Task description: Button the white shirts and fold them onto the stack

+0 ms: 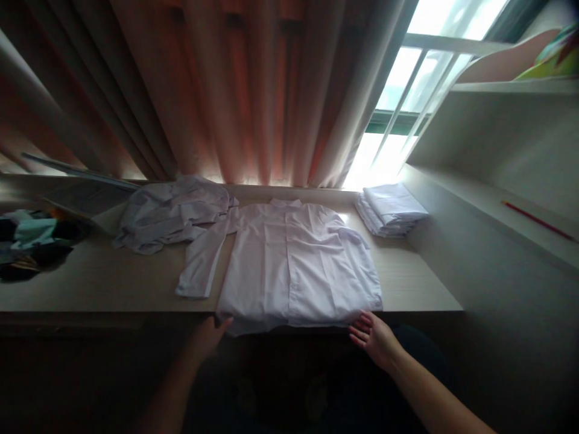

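Note:
A white shirt (pixel 294 265) lies flat, buttons up, on the wooden desk (pixel 90 277), its left sleeve stretched out and its hem hanging slightly over the front edge. My left hand (pixel 208 337) is at the hem's left corner in shadow, fingers curled by the cloth; whether it grips is unclear. My right hand (pixel 374 336) is just below the hem's right corner, fingers apart and holding nothing.
A crumpled white garment (pixel 172 211) lies at the back left. A stack of folded white shirts (pixel 389 210) sits at the back right by the window. Dark and teal clothes (pixel 27 241) lie far left. A white shelf unit (pixel 493 175) bounds the right, with curtains (pixel 253 90) behind.

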A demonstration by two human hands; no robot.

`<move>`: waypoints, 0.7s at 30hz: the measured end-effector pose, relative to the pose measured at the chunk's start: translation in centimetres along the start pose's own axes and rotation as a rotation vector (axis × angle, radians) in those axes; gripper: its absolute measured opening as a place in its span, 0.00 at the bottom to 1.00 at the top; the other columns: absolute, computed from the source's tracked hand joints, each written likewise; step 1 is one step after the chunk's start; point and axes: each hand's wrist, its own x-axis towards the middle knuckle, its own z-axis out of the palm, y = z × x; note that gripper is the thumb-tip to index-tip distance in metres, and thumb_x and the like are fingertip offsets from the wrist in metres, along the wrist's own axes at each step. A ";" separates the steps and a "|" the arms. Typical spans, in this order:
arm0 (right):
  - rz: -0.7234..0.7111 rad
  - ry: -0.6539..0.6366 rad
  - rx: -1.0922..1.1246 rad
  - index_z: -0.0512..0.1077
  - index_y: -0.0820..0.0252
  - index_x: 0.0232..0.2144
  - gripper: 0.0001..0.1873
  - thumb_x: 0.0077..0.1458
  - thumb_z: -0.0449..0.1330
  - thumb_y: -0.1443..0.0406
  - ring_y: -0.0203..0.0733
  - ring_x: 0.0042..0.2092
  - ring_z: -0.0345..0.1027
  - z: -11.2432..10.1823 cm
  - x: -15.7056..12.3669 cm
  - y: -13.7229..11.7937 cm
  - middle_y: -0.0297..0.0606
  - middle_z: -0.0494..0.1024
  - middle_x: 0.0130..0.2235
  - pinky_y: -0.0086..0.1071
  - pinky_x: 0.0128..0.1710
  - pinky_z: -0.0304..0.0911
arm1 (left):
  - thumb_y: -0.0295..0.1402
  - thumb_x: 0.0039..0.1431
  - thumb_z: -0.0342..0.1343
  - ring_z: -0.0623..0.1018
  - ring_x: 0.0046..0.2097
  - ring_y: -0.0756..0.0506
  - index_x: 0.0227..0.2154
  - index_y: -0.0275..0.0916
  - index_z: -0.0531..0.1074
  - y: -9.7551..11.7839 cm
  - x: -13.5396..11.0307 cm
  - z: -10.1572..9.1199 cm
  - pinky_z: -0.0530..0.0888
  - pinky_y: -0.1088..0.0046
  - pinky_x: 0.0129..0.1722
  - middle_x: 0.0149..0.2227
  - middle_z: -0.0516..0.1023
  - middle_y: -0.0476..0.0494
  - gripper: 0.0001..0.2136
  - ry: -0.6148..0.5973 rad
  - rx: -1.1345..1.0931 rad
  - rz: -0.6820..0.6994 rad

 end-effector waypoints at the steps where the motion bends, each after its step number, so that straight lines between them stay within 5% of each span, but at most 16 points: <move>1: 0.054 -0.006 0.018 0.67 0.55 0.40 0.14 0.54 0.60 0.55 0.45 0.35 0.74 0.0 -0.1 0.5 0.38 0.74 0.36 0.39 0.36 0.70 | 0.44 0.51 0.60 0.82 0.41 0.34 0.36 0.34 0.76 0.3 -0.1 0.1 0.77 0.64 0.33 0.39 0.82 0.31 0.17 0.015 -0.036 0.021; 7: -0.032 0.037 0.025 0.70 0.55 0.39 0.14 0.52 0.65 0.58 0.44 0.34 0.74 0.8 0.6 1.2 0.38 0.79 0.36 0.35 0.32 0.68 | 0.35 0.49 0.64 0.82 0.45 0.36 0.35 0.35 0.77 1.2 -1.1 0.7 0.78 0.66 0.38 0.37 0.83 0.36 0.11 0.034 -0.175 0.096; 15: -0.125 0.059 0.059 0.68 0.57 0.31 0.07 0.54 0.63 0.62 0.43 0.29 0.74 -0.3 0.7 1.9 0.36 0.77 0.27 0.36 0.30 0.71 | 0.35 0.60 0.53 0.80 0.50 0.40 0.46 0.29 0.70 -1.4 0.1 -0.5 0.76 0.68 0.46 0.48 0.79 0.29 0.15 0.193 -0.211 0.084; 21: -0.228 0.033 -0.079 0.70 0.61 0.33 0.13 0.46 0.66 0.60 0.49 0.29 0.74 -1.0 0.7 2.1 0.41 0.77 0.26 0.40 0.28 0.70 | 0.39 0.56 0.55 0.81 0.44 0.35 0.33 0.32 0.74 -2.6 -0.2 -0.7 0.76 0.63 0.43 0.37 0.81 0.32 0.13 0.170 -0.120 0.082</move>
